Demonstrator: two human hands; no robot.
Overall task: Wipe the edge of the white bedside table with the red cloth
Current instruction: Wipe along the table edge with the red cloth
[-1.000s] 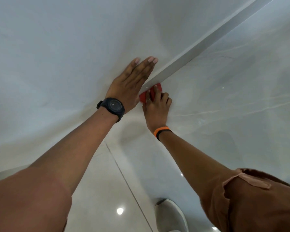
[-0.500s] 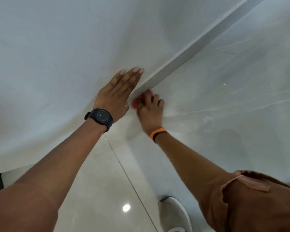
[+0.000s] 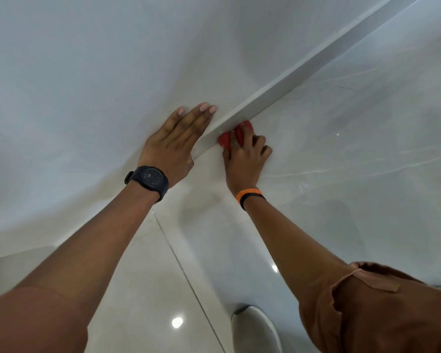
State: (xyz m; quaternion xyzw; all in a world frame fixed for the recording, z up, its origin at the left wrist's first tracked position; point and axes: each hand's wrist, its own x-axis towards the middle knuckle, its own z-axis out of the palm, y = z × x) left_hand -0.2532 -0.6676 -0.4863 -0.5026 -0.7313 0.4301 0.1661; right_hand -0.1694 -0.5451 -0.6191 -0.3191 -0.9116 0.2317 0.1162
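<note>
The white bedside table (image 3: 92, 80) fills the upper left, and its grey-white edge (image 3: 278, 89) runs diagonally from the upper right down to the middle. My left hand (image 3: 175, 142), with a black watch on the wrist, lies flat and open on the tabletop beside that edge. My right hand (image 3: 245, 155), with an orange wristband, presses the bunched red cloth (image 3: 236, 137) against the edge from below. Most of the cloth is hidden under my fingers.
Glossy pale floor tiles (image 3: 367, 161) with a dark grout line (image 3: 189, 276) spread below and right of the table. A white shoe (image 3: 255, 329) stands at the bottom middle. My brown sleeve (image 3: 382, 312) fills the lower right corner.
Both hands slid down the edge toward me half a second ago; now they sit slightly further up along it, with the red cloth still pressed against the edge.
</note>
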